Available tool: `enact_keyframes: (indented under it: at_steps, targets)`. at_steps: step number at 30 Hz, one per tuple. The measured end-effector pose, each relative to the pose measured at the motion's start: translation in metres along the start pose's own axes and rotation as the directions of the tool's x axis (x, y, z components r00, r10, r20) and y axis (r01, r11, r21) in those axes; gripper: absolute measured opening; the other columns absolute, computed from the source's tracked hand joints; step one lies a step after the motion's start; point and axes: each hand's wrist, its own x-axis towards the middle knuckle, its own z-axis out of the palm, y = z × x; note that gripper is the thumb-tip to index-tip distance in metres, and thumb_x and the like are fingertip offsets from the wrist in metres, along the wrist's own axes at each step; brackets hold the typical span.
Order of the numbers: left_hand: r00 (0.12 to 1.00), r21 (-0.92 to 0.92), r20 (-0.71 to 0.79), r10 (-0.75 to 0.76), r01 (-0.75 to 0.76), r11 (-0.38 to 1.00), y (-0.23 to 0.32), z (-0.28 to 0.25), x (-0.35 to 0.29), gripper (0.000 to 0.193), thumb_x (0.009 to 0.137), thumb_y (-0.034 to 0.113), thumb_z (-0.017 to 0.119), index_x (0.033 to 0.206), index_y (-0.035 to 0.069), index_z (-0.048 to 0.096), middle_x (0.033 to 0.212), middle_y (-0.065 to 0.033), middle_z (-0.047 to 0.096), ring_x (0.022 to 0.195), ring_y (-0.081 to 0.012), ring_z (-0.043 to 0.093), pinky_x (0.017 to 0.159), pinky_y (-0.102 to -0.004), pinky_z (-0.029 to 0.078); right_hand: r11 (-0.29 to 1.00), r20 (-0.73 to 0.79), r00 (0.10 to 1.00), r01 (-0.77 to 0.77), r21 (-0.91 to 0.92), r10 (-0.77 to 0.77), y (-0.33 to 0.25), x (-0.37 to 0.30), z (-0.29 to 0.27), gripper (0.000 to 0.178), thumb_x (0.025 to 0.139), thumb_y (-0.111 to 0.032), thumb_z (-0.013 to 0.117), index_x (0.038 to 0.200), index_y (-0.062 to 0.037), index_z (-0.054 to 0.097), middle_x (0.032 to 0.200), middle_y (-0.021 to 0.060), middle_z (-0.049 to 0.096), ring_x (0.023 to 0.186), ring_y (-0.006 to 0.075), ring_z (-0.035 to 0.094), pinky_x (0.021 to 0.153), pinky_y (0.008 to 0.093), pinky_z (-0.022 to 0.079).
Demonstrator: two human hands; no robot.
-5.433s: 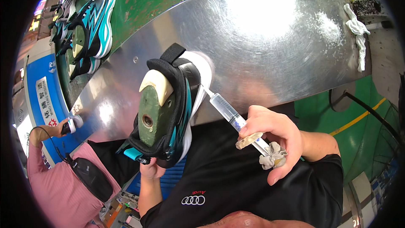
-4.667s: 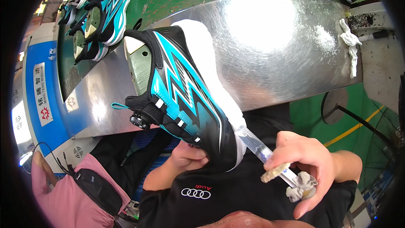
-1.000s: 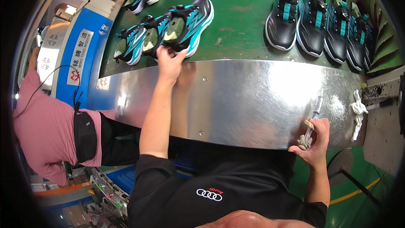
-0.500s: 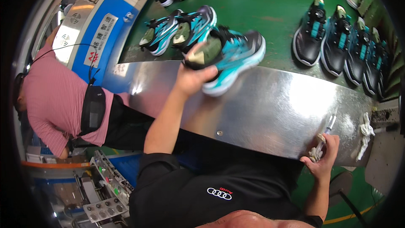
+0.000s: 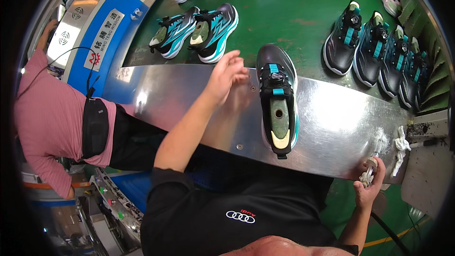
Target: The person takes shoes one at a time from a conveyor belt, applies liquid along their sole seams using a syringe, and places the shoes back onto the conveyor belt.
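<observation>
A black and teal sports shoe (image 5: 278,104) stands upright on the metal bench top (image 5: 213,123), toe away from me and heel toward me. A green shoe last with a round hole fills its opening. Just left of the shoe, apart from it, my left hand (image 5: 226,78) is held with fingers spread and nothing in it. At the right front edge, my right hand (image 5: 368,187) is closed round a slim tool (image 5: 371,165) with a see-through shaft and a whitish, crusted grip. Its exact kind cannot be made out.
A crumpled white rag (image 5: 401,148) lies at the bench's right end. Paired shoes (image 5: 211,33) stand far left on the green surface (image 5: 284,9), and a row of black shoes (image 5: 343,40) at right. A person in pink (image 5: 61,109) bends beside a blue-and-white machine (image 5: 111,23).
The shoe has gone from my left hand onto the bench and turned toe-away. My left hand has let go and opened. The right hand still holds its tool.
</observation>
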Motion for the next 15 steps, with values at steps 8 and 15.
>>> enact_keyframes:
  at_steps: [8,15]
  targets:
    - [0.968,0.641,0.076,-0.241,0.138,0.755,0.004,0.023,0.068,0.047,0.089,0.049,0.052,0.073,0.006,0.055,0.059,-0.0005,0.05,0.048,-0.0095,0.048,0.041,-0.022,0.037,0.999,-0.057,0.998,-0.035,-0.031,0.033,-0.011,-0.004,-0.016,0.09,0.071,-0.056,0.071,0.131,0.0032,0.04,0.113,0.0078,0.049,0.098,0.0136,0.05,0.083,0.0275,0.044]
    - [0.96,0.13,0.173,-0.219,0.198,0.972,0.024,0.07,0.047,0.052,0.08,0.031,0.068,0.109,-0.003,0.042,0.096,-0.0115,0.055,0.083,-0.0151,0.059,0.073,-0.028,0.051,0.999,0.008,1.0,-0.008,-0.041,0.009,-0.051,-0.012,-0.001,0.094,0.064,-0.061,0.073,0.122,0.0068,0.044,0.096,0.0082,0.055,0.085,0.0157,0.055,0.079,0.0274,0.045]
